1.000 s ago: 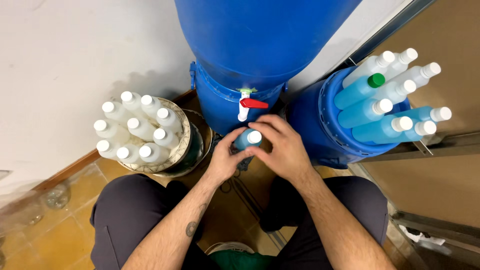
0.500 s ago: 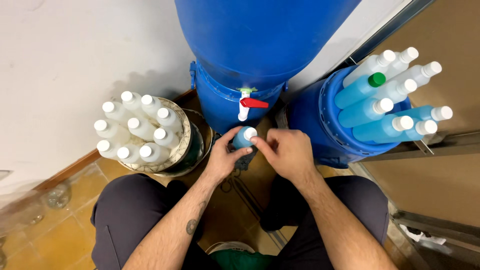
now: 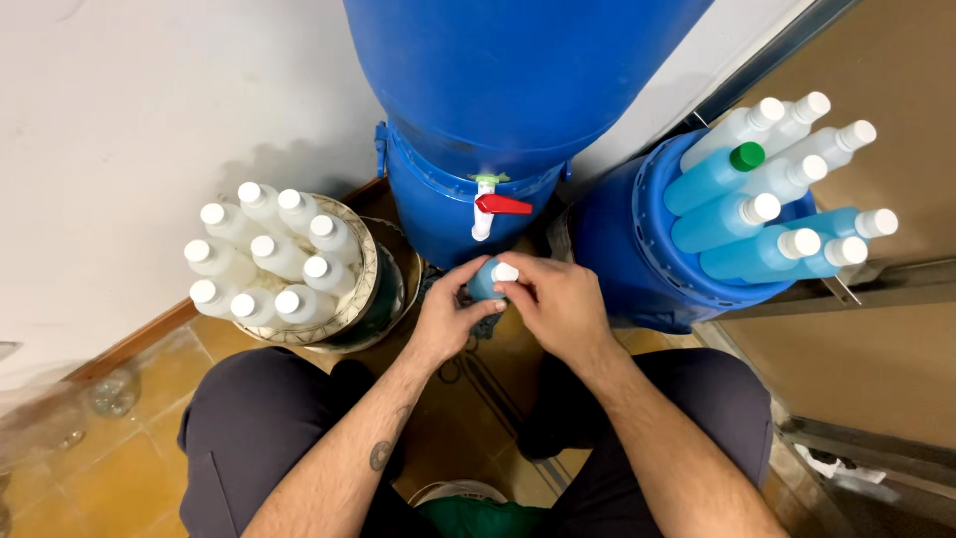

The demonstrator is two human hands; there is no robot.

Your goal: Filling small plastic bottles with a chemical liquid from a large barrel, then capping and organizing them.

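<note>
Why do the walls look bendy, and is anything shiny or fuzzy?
Head view: the wide lens curves the wall edge and the big blue drum; soft light casts a faint shadow behind the empty white bottles; the left hand and right hand look sharp; the floor tiles show mild glare.

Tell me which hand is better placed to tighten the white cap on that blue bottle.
Right, probably. The right hand has its fingertips on the white cap, while the left hand wraps the blue bottle body, steadying it.
</note>
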